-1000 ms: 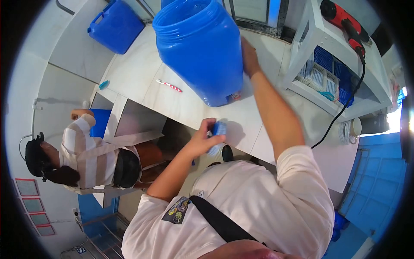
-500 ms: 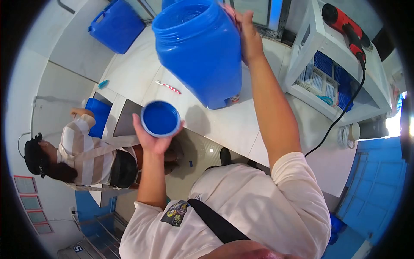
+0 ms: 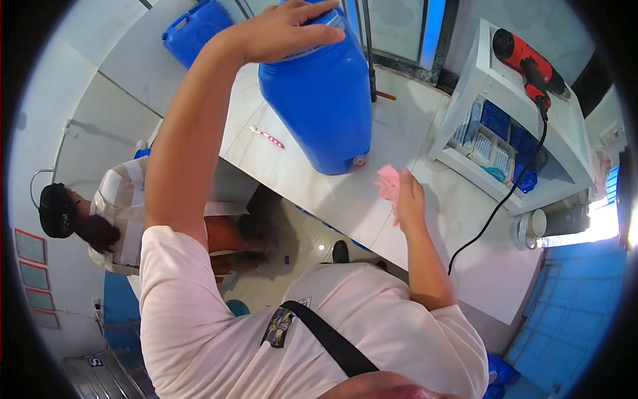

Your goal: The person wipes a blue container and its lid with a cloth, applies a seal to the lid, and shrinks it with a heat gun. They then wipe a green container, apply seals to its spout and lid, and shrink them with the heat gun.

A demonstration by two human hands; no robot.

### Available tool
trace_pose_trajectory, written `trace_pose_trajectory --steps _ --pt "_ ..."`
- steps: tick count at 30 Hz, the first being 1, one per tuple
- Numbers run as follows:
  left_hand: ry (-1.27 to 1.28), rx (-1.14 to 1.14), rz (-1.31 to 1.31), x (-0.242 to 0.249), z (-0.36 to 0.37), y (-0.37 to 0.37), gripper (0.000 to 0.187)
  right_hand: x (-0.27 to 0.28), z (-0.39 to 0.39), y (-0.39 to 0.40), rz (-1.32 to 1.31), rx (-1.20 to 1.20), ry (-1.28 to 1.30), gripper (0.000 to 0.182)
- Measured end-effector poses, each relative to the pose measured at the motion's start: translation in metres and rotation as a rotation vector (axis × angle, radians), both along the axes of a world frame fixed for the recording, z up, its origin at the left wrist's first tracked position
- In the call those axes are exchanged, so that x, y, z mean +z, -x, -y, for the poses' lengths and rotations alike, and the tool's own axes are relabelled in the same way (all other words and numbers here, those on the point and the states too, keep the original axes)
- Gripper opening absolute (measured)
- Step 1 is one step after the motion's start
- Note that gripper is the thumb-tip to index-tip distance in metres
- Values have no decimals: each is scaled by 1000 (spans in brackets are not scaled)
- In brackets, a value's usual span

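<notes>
A large blue plastic container (image 3: 319, 106) stands upright on the white counter, with a small fitting (image 3: 359, 160) low on its side. My left hand (image 3: 292, 30) reaches over its top, thumb and fingers spread around the blue lid, which my hand and the frame edge partly hide. Printing shows along the band under my palm. To the right, above the counter, my right hand (image 3: 411, 199) is closed on a crumpled pink cloth (image 3: 391, 189), apart from the container. A red and white toothbrush (image 3: 268, 137) lies on the counter left of the container.
Another blue jerrycan (image 3: 197, 33) is at the back left. A white shelf unit (image 3: 488, 73) on the right carries a red heat gun (image 3: 528, 63), its black cord (image 3: 505, 199) trailing over the counter (image 3: 458, 246). A co-worker (image 3: 116, 206) is at the left.
My left hand has moved from holding the lid low at the left to the container's top. The container, tilted before, is upright. My right hand has left its side and now shows a pink cloth.
</notes>
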State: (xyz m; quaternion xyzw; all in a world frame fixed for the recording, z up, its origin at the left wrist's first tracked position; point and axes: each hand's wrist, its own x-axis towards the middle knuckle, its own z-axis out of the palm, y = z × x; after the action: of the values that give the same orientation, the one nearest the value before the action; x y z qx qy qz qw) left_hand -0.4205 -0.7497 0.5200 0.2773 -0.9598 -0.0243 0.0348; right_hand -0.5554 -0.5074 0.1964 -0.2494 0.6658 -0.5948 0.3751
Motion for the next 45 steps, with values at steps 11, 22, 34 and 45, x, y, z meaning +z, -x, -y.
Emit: trace_pose_trajectory --steps 11,22,34,45 --pt "160 296 -21 -18 -4 17 74 48 -49 -16 112 277 195 54" --pt "-645 11 -111 7 18 24 77 26 -40 -21 312 434 -13 57" --pt "70 -444 -39 -11 29 -14 97 23 30 -32 241 355 -19 51" --pt "378 -707 -110 -42 180 54 29 -25 87 -47 607 102 350 41"
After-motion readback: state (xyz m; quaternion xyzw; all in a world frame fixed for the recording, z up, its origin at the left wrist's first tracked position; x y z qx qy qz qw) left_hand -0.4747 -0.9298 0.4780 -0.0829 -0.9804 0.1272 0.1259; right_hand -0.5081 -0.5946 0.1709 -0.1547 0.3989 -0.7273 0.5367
